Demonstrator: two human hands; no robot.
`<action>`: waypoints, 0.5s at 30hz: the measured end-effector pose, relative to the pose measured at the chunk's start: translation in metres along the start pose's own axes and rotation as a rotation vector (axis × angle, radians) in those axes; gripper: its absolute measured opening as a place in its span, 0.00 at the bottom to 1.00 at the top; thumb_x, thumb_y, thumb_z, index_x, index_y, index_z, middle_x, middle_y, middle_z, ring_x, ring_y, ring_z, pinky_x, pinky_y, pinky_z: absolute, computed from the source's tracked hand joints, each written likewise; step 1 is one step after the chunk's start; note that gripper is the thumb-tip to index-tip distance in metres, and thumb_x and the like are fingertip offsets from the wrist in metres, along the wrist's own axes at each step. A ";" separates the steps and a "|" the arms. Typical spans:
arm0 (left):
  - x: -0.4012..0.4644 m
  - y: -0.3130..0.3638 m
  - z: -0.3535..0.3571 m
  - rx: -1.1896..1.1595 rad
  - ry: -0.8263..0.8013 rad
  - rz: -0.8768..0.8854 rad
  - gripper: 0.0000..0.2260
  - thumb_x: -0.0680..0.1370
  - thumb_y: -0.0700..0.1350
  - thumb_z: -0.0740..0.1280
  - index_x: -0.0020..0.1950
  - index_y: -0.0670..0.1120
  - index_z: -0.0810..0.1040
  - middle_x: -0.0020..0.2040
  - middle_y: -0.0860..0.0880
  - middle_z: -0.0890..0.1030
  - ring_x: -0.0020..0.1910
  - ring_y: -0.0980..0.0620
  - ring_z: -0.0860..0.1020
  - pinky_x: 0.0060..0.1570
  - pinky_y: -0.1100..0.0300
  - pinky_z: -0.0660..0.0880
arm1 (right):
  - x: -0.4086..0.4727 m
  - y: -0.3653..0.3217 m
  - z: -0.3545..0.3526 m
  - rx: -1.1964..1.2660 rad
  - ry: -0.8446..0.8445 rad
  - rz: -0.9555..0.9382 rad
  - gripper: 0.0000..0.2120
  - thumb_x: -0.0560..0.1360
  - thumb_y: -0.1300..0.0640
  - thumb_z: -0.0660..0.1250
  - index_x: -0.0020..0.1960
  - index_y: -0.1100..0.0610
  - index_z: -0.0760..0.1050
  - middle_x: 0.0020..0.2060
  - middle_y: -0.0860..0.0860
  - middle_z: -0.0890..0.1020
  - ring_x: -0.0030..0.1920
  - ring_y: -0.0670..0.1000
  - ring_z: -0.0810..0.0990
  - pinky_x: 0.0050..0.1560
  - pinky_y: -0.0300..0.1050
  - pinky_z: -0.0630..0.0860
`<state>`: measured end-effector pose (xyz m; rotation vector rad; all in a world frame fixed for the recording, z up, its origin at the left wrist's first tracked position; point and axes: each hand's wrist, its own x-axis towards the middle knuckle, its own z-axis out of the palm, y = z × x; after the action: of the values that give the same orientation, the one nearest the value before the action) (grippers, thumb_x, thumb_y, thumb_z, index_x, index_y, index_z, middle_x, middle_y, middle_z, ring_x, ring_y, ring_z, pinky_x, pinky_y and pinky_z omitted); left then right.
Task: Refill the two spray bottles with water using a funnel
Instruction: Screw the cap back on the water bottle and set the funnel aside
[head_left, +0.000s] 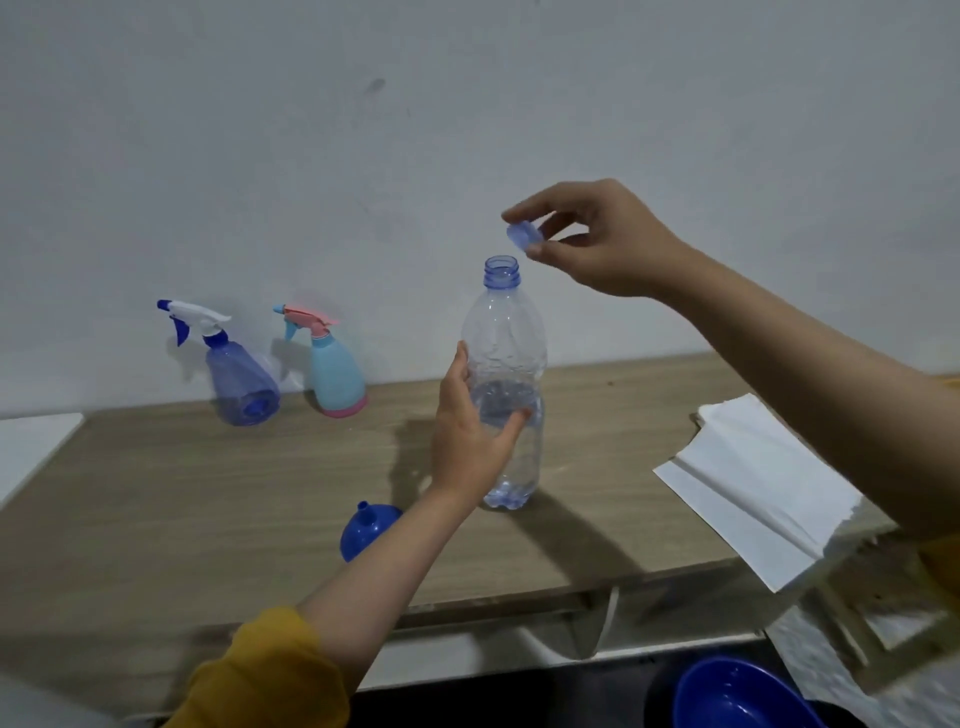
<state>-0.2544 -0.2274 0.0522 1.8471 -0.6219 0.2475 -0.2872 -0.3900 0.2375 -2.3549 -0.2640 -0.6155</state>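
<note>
Water could spill if we tip the open water bottle (506, 364) our left hand (470, 431) grips, while our right hand (597, 241) pinches its cap (523, 236) just above.

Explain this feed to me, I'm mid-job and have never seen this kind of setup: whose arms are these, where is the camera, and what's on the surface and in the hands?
There is no machine here. One wide-angle camera sits on a person's head, looking forward and down, so both arms reach in from below.

The left hand grips the clear plastic water bottle, which stands upright on the wooden table, partly filled. Its neck is open: the right hand pinches the pale blue screw cap just above and to the right of it.

By the wall stand the translucent blue spray bottle with a white trigger and the light blue spray bottle with a pink trigger, heads still on. The dark blue plastic funnel lies on the table, partly hidden by the left forearm. White folded paper lies to the right.
</note>
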 end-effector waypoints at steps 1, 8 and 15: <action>0.000 -0.001 0.000 0.000 0.002 0.001 0.44 0.69 0.48 0.75 0.75 0.53 0.50 0.71 0.48 0.66 0.68 0.55 0.67 0.62 0.65 0.68 | 0.005 -0.003 -0.001 -0.038 -0.059 -0.008 0.13 0.75 0.63 0.68 0.57 0.51 0.80 0.53 0.46 0.82 0.47 0.43 0.80 0.51 0.36 0.79; 0.001 -0.002 -0.001 0.006 0.004 0.000 0.44 0.69 0.49 0.75 0.76 0.53 0.50 0.72 0.50 0.65 0.68 0.56 0.66 0.61 0.66 0.69 | 0.029 -0.022 0.002 -0.340 -0.387 -0.014 0.17 0.74 0.65 0.66 0.58 0.49 0.81 0.53 0.45 0.83 0.54 0.47 0.80 0.59 0.51 0.77; 0.002 -0.003 0.002 -0.002 0.025 -0.016 0.43 0.68 0.49 0.76 0.75 0.52 0.52 0.71 0.50 0.67 0.67 0.55 0.68 0.58 0.70 0.68 | 0.037 -0.038 -0.001 -0.518 -0.464 -0.019 0.16 0.74 0.62 0.69 0.59 0.48 0.81 0.49 0.49 0.84 0.48 0.49 0.80 0.52 0.47 0.77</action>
<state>-0.2515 -0.2294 0.0502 1.8436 -0.5896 0.2587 -0.2688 -0.3609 0.2776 -2.9868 -0.3658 -0.1375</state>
